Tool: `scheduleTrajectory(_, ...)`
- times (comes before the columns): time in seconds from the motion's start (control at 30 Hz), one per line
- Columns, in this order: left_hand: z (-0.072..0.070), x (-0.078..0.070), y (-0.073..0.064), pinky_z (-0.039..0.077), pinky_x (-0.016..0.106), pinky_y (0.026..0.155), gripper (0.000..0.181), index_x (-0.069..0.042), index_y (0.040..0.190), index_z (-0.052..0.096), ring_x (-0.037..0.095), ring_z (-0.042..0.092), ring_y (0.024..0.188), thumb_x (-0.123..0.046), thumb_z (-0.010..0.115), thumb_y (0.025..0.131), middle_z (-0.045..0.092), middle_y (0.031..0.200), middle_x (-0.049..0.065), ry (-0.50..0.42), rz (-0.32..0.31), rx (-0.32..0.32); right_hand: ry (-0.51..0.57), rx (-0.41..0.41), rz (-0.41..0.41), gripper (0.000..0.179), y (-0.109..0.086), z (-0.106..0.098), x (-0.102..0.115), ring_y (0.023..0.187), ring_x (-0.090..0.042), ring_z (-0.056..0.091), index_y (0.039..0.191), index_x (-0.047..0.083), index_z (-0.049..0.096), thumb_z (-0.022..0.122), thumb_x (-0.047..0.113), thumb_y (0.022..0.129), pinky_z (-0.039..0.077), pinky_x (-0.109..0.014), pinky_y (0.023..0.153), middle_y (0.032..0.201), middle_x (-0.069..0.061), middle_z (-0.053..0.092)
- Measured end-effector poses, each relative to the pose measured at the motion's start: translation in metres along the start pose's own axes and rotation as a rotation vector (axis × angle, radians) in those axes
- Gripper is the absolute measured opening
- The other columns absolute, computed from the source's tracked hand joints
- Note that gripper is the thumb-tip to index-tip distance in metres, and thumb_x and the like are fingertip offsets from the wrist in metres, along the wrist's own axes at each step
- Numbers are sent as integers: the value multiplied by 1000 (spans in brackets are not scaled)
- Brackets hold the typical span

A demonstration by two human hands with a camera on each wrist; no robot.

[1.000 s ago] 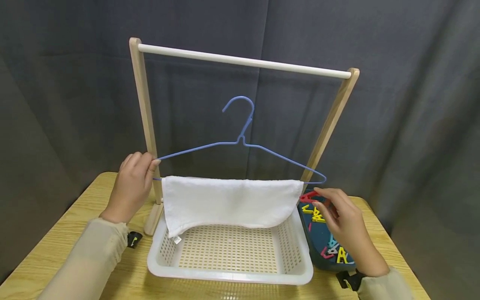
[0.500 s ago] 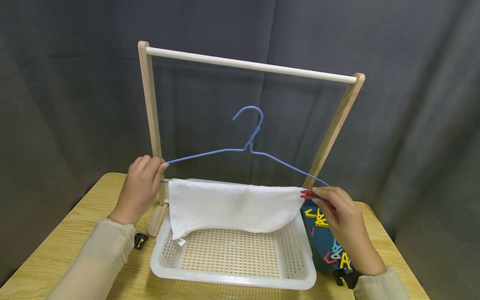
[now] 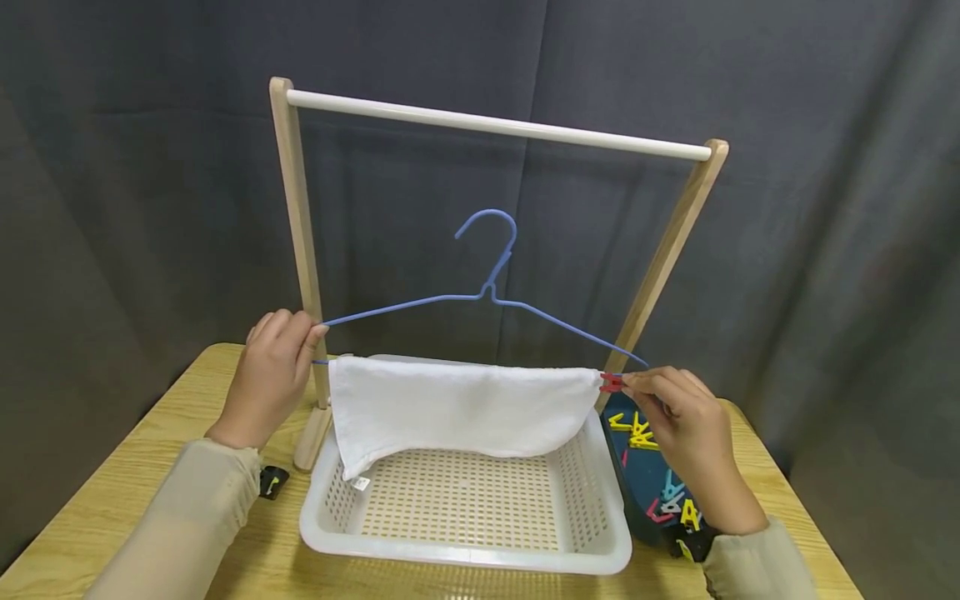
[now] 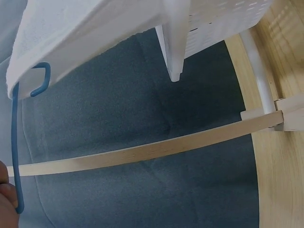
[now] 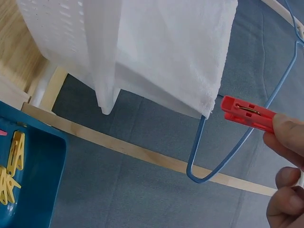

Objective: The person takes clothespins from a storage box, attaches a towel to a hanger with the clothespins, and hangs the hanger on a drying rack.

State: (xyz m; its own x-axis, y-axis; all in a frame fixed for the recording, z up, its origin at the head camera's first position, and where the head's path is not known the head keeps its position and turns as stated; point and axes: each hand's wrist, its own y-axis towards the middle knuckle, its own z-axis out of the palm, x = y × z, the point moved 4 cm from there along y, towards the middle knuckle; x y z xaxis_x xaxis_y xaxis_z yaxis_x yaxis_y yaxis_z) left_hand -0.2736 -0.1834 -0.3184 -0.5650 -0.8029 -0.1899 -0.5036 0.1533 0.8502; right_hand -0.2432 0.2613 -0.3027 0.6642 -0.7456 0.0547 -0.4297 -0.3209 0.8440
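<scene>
A white cloth (image 3: pixel 465 408) is draped over the bottom bar of a blue hanger (image 3: pixel 397 308), held upright above a white basket. My left hand (image 3: pixel 270 367) grips the left end of the hanger; in the left wrist view only some fingertips (image 4: pixel 7 194) show at the wire. Between thumb and fingers my right hand (image 3: pixel 686 425) pinches a red clothespin (image 3: pixel 611 383) by the cloth's upper right corner. From the right wrist view, the clothespin (image 5: pixel 244 113) lies across near the cloth's edge, its nose slightly apart from the fabric. The right end of the hanger (image 5: pixel 197 175) sticks out past the cloth.
Behind the hanger stands a wooden rack with a white top rail (image 3: pixel 495 125). The perforated white basket (image 3: pixel 465 558) sits beneath the cloth. To its right, a dark teal bin (image 5: pixel 42 166) holds several clothespins, some yellow (image 3: pixel 639 435). A grey curtain (image 3: pixel 150 167) hangs behind the table.
My right hand has brought the red clothespin up and left to the cloth's right corner, turning it on the way. The hanger and cloth have shifted slightly down and right in view.
</scene>
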Motion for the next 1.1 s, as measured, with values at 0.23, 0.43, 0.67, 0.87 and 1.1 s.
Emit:
scheduleTrajectory(0.23,-2,-1,-3,33,40,67,30,1,88,53,29,40,71,-23,50,107,40,73,9,1,3,-2,23,-26,-12,30,3,2,-1,69,-17,54,86,3,76,84,-18,67,37,-16,57,89,-7,75)
scheduleTrajectory(0.43,-2,-4,1,32,40,65,49,1,86,52,31,39,68,-39,36,109,38,72,10,-2,51,-35,-60,-1,-26,29,7,0,-1,67,-13,57,87,5,78,87,-13,67,42,-16,55,90,-3,76)
scheduleTrajectory(0.67,-5,-6,-1,31,40,65,51,1,85,52,31,38,67,-41,35,109,38,71,10,-2,43,-43,-115,52,-24,27,10,1,2,71,-16,67,90,6,79,88,-9,70,51,-25,55,89,-2,76)
scheduleTrajectory(0.87,-5,-10,2,31,40,65,49,1,83,51,32,39,67,-39,38,109,38,71,9,-19,58,-65,-139,29,-16,25,12,0,0,62,-18,66,92,5,80,87,-9,72,43,-25,46,87,-5,75)
scheduleTrajectory(1.1,-7,-11,0,31,40,65,49,0,84,52,31,41,68,-40,37,109,39,71,10,-39,67,-89,-164,37,-12,25,12,1,-1,59,-20,66,94,3,79,86,-8,73,41,-25,44,88,-7,75)
